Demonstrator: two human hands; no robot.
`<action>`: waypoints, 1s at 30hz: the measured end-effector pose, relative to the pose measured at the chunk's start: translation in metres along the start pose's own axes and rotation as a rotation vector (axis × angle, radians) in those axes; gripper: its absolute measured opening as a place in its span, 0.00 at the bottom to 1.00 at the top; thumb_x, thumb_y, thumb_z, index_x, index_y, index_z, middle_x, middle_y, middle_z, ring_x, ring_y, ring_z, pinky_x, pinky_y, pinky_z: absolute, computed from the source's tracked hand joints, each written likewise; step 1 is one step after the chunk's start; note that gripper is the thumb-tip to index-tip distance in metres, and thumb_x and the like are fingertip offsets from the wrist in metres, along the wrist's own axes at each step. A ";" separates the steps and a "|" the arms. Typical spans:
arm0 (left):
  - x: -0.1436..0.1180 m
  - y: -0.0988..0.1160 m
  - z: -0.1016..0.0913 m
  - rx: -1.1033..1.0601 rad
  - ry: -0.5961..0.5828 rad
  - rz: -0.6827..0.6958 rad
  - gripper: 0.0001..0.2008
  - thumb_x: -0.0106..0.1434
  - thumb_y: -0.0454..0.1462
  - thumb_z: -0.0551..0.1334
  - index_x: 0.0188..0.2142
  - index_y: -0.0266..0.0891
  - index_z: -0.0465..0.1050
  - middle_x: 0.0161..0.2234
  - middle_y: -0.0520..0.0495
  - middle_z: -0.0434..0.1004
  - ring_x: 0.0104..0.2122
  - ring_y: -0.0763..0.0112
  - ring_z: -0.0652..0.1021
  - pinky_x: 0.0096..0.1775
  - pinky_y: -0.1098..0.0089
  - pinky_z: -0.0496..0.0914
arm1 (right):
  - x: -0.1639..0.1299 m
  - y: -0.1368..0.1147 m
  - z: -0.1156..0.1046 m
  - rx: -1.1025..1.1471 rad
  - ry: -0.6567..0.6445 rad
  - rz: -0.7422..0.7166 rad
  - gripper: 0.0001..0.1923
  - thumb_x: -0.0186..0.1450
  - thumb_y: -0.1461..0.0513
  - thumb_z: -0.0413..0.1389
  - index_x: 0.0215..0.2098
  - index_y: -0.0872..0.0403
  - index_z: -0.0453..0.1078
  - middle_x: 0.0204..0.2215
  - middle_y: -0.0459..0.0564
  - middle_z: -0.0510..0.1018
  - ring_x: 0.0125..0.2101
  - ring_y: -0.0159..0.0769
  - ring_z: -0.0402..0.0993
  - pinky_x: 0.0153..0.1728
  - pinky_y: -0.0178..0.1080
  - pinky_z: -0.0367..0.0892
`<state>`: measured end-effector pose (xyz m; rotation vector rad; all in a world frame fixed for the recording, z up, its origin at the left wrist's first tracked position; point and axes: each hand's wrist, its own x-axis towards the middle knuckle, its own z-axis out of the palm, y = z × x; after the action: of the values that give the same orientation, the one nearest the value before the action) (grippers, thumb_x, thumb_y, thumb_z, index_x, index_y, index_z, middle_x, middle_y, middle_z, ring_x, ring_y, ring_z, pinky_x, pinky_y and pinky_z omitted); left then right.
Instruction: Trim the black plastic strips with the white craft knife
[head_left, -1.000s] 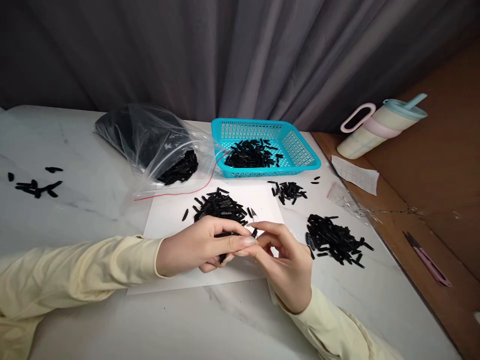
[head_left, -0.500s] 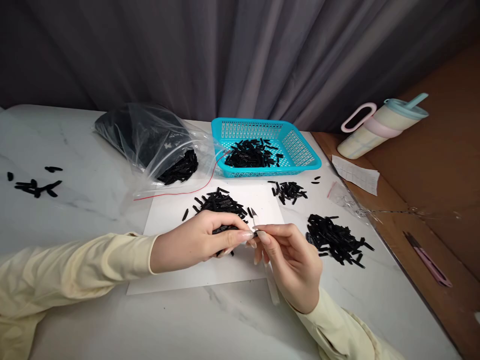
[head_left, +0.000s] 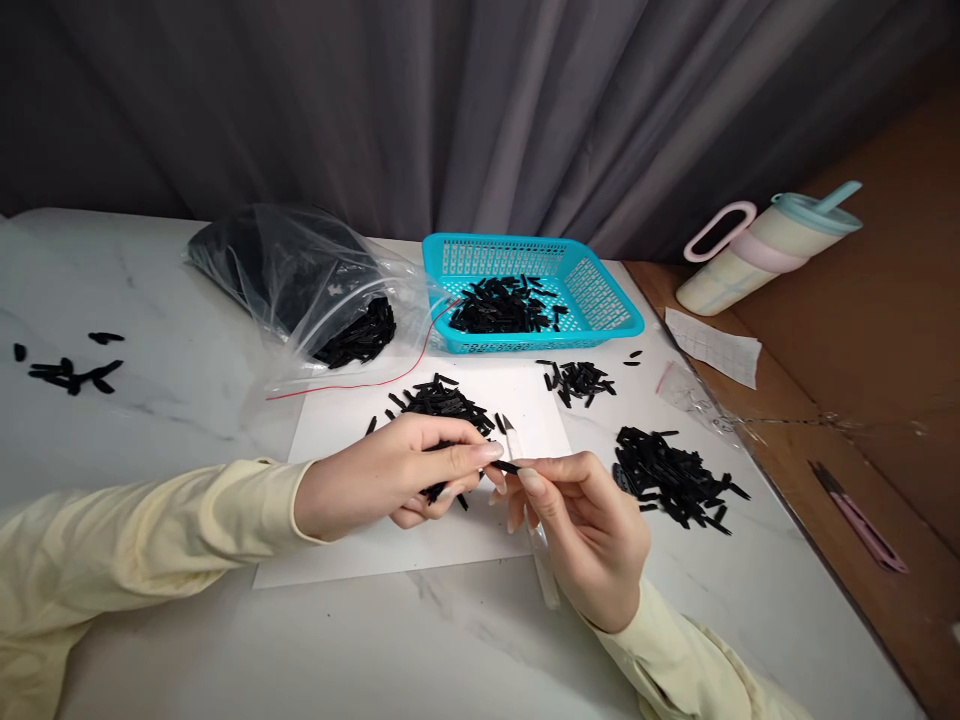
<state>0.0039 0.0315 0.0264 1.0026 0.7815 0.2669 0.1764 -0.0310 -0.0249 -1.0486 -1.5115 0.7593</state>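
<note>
Left hand fingers pinch a small black plastic piece, long axis level, pointing right toward right hand, whose fingers grip a white craft knife.

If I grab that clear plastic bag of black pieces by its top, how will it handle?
The bag is thin, crumpled film, so probably floppy. Its mouth gapes toward the basket, so black pieces would likely spill. It looks well filled, so perhaps heavy.

Glossy marble-look table, matt black plastic pieces, clear crinkled plastic bag
</note>
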 end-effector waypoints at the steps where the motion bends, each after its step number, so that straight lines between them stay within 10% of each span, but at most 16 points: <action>1: 0.000 0.000 0.000 -0.013 0.002 -0.008 0.14 0.61 0.44 0.58 0.26 0.36 0.63 0.18 0.59 0.56 0.15 0.85 0.54 0.16 0.78 0.46 | 0.000 0.000 0.000 -0.001 -0.007 0.000 0.07 0.66 0.70 0.51 0.36 0.52 0.65 0.26 0.43 0.75 0.20 0.25 0.69 0.21 0.30 0.65; 30: -0.001 0.002 0.000 -0.024 0.039 -0.008 0.12 0.64 0.40 0.56 0.26 0.36 0.63 0.18 0.59 0.55 0.15 0.85 0.53 0.17 0.78 0.45 | 0.002 -0.002 0.001 -0.046 -0.023 0.034 0.05 0.66 0.68 0.50 0.35 0.53 0.66 0.21 0.44 0.74 0.19 0.28 0.70 0.20 0.33 0.64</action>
<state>0.0039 0.0320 0.0288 0.9734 0.8157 0.2888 0.1755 -0.0300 -0.0228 -1.1061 -1.5402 0.7659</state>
